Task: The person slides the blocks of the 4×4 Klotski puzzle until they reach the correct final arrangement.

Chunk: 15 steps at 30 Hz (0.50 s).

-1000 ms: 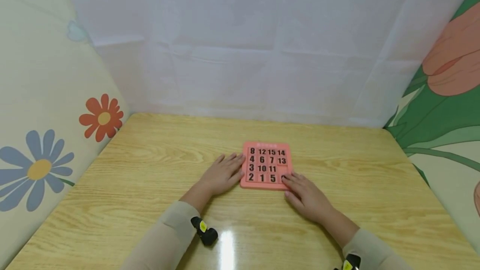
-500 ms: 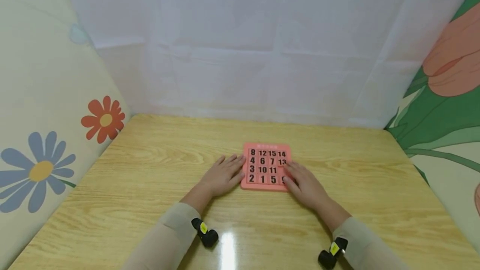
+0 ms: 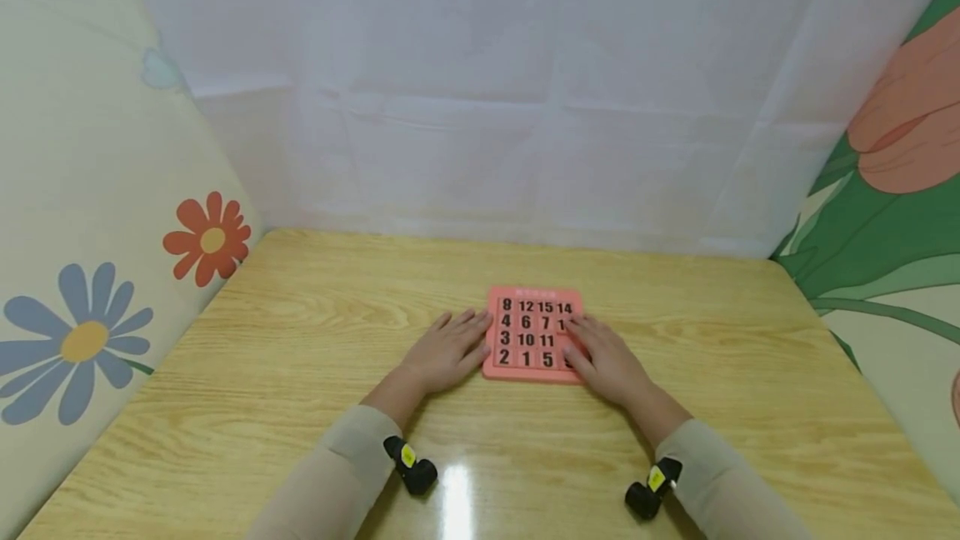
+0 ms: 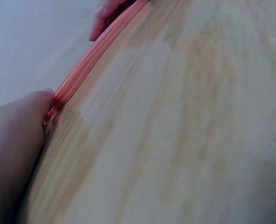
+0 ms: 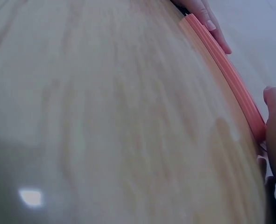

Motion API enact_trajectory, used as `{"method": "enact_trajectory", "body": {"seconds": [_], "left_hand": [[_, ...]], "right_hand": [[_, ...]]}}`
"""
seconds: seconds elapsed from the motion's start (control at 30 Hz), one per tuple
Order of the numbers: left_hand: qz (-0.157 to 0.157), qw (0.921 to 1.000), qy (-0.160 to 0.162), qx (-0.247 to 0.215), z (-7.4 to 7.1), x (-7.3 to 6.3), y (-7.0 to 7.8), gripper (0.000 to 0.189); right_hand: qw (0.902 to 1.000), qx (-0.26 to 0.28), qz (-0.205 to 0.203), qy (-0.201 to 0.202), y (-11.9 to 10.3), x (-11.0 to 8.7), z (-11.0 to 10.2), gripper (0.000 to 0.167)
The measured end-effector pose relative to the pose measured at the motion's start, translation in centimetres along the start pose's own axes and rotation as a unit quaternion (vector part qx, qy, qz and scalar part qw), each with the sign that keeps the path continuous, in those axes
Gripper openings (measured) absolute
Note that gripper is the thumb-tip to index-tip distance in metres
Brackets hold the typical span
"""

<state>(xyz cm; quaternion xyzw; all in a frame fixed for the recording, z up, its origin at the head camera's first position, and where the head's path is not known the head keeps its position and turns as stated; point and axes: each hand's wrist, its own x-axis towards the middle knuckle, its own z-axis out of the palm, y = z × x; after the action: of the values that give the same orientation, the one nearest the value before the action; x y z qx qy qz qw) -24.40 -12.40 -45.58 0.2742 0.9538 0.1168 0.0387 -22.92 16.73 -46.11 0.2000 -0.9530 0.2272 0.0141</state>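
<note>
A pink number slide puzzle [image 3: 523, 375] lies flat on the table, its black numbers in rows. An unfilled slot shows at the right of its third row. My left hand [image 3: 444, 353] rests along the puzzle's left edge with fingers extended; in the left wrist view its thumb [image 4: 21, 121] touches the frame's corner. On the right side, the fingers of my right hand [image 3: 611, 365] reach over the rightmost column, covering part of the 13 tile and most of the bottom right tile. In the right wrist view its thumb [image 5: 274, 100] sits above the frame.
The wood-grain table [image 3: 300, 290] extends around the puzzle. A white cloth [image 3: 450, 90] hangs behind it, with flower-patterned panels [image 3: 82, 173] at both sides. Black wrist cameras [image 3: 416, 473] sit on both sleeves.
My right hand has moved up from the bottom right tile to the 13 tile, its forearm shifting left. My left hand has stayed at the left edge.
</note>
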Motion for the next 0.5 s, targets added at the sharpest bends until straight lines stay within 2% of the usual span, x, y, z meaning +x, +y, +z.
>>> {"method": "enact_trajectory", "body": {"seconds": [0.5], "left_hand": [[-0.004, 1.0, -0.004, -0.003, 0.1, 0.0, 0.0, 0.06]], "right_hand": [[0.9999, -0.006, -0.006, -0.005, -0.2, -1.2, -0.1, 0.054]]}}
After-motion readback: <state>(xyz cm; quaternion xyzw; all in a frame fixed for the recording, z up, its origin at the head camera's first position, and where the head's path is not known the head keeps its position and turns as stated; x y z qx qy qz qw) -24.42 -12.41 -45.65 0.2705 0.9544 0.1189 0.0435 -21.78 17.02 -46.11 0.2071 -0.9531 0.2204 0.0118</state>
